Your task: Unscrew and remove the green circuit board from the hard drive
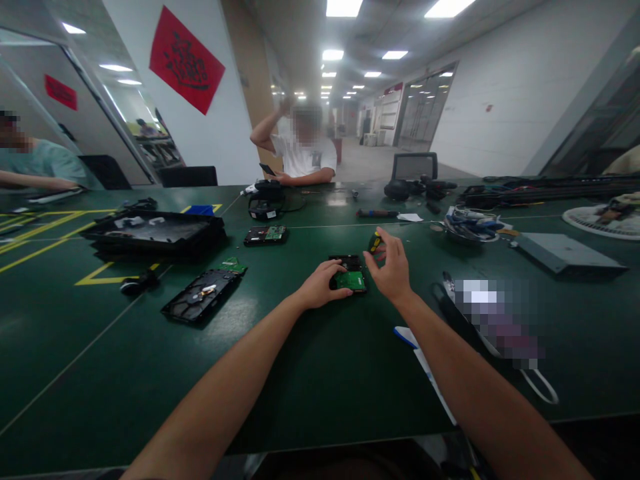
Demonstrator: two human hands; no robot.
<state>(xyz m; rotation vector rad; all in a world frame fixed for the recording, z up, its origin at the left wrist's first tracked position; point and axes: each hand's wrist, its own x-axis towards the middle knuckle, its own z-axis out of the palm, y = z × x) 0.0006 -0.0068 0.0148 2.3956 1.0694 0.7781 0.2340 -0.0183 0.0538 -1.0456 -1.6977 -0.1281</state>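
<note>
A hard drive (354,281) with a green circuit board facing up lies on the green table in front of me. My left hand (323,283) grips it from the left, fingers over its far edge and thumb along the near one. Just to its right, my right hand (393,270) is closed around a screwdriver (375,241) with a yellow and black handle. The screwdriver's tip is too small to make out. Another drive with a green board (266,235) rests farther back, left of my hands.
On the left are an opened black casing (200,293) and stacked black trays (155,230). A grey metal box (570,252), a bundle of cables (470,225) and a blurred-out phone-like object (493,317) lie right. A person (307,157) sits across the table.
</note>
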